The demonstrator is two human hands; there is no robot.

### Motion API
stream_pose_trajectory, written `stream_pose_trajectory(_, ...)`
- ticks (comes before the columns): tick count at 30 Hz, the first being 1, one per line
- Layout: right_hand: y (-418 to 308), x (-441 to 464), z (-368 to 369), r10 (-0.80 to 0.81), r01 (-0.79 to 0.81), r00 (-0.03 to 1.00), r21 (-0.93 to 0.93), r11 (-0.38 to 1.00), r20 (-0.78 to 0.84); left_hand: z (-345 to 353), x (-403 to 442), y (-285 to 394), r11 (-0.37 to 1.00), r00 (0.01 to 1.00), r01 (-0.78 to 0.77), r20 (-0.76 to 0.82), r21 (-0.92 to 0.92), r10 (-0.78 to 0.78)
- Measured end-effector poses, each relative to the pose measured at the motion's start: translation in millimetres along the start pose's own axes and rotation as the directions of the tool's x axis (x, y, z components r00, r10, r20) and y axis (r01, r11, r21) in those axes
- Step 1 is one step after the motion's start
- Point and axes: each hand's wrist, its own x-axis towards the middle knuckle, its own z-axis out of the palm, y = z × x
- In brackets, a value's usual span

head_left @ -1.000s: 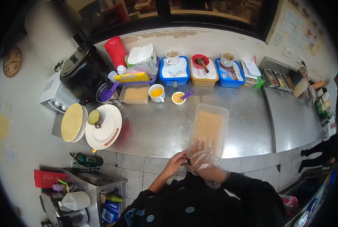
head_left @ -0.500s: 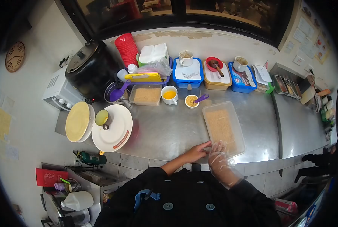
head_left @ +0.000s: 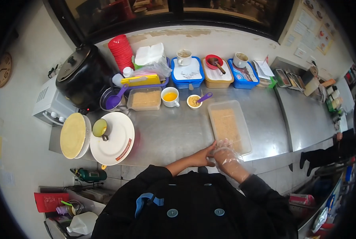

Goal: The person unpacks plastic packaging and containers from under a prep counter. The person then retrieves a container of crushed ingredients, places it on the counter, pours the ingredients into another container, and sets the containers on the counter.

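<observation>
My left hand [head_left: 202, 156] is bare. Its fingers close at the side of the clear plastic glove [head_left: 234, 156] on my right hand; the fingertips are partly hidden. My right hand [head_left: 227, 160] wears that loose glove, its fingers extended at the near end of a clear rectangular container [head_left: 246, 137]. Light brown crumbs [head_left: 225, 122] cover the container's bottom. Left of it on the steel counter stands a small white cup [head_left: 194, 102] of yellowish crumbs with a purple measuring spoon [head_left: 205, 96] in it.
Behind are a mug of yellow liquid [head_left: 170, 96], another crumb container [head_left: 144, 98], lidded blue tubs [head_left: 187, 72] and stacked red bowls [head_left: 121, 51]. Plates [head_left: 112, 139] and a black pot [head_left: 82, 75] stand left. A person's dark-clothed legs [head_left: 325, 151] show at right.
The view has shifted, so the counter items appear further left. Both hands remain close together at the container's near end, drawn slightly back from the crumbs.
</observation>
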Motion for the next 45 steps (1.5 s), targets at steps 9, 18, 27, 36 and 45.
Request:
stream_pose_trajectory(9,10,-29,-41,-0.075,0.097,0.988,0.161,0.982,-0.132,11,23,-13,0.94,0.972,-0.074,-0.188,0.333,0.143)
stream_pose_trajectory(18,145,-103,-83,0.395,-0.234,0.395,0.325,0.916,-0.829,17,-4,28,0.981,0.951,0.194,-0.243,-0.015,-0.191)
stream_pose_trajectory(27,354,-98,306,0.713,-0.167,0.439,0.73,0.662,-0.546,-139,-46,34,0.649,0.432,0.358,-0.735,0.671,0.522)
stream_pose_trajectory(36,235,-83,186,0.885,-0.209,0.232,0.868,0.451,-0.404,-203,-53,48,0.295,0.539,0.727,-0.781,0.62,0.316)
stream_pose_trajectory(45,175,-69,109,0.76,-0.162,0.604,0.897,0.412,-0.24,-132,-68,34,-0.037,0.882,0.43,-0.411,0.902,0.229)
